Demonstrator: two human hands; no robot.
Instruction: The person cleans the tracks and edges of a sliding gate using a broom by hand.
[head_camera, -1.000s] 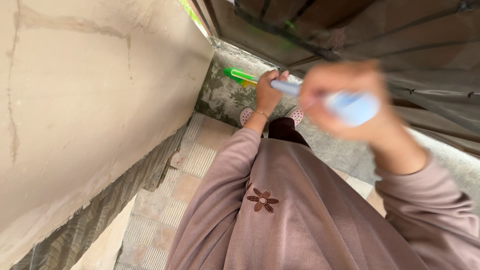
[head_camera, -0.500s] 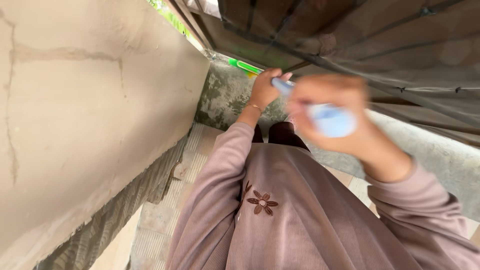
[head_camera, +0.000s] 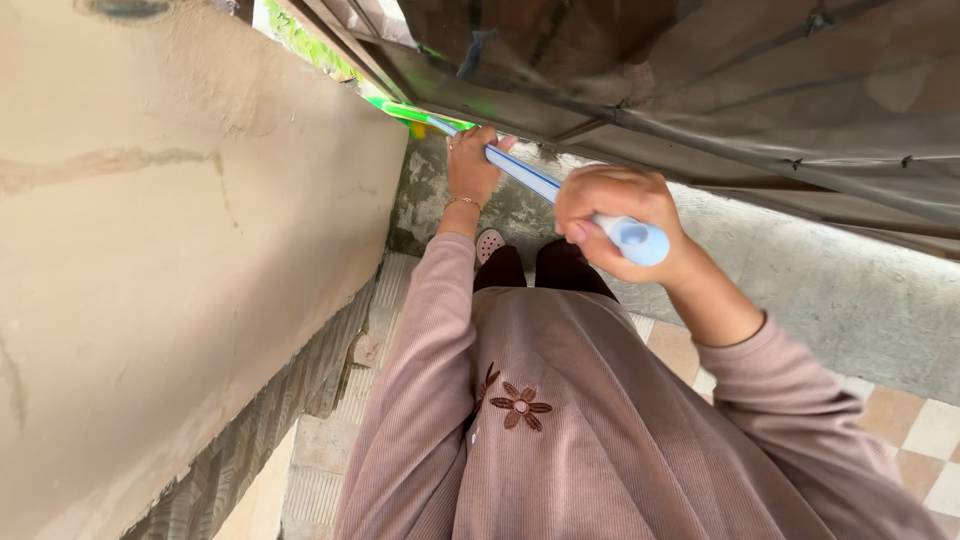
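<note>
The right hand (head_camera: 610, 215) is closed around the upper end of a light-blue broom handle (head_camera: 530, 178), with the rounded handle cap (head_camera: 640, 242) projecting just past the fingers. The left hand (head_camera: 472, 165) is clamped on the same handle further down, fingers wrapped fully around it; a thin bracelet (head_camera: 462, 202) sits on that wrist. The handle slopes away from the person toward the upper left, where its green head (head_camera: 405, 112) lies in the corner between the beige plaster wall (head_camera: 180, 260) and the dark metal gate (head_camera: 700, 80). Only part of the head is visible. Below the hands, 1 light-coloured perforated shoe (head_camera: 489, 243) rests on the mottled concrete floor (head_camera: 850, 290), which borders checked tiles (head_camera: 920, 430). The person wears a mauve ribbed top with an embroidered brown flower (head_camera: 520, 405).
</note>
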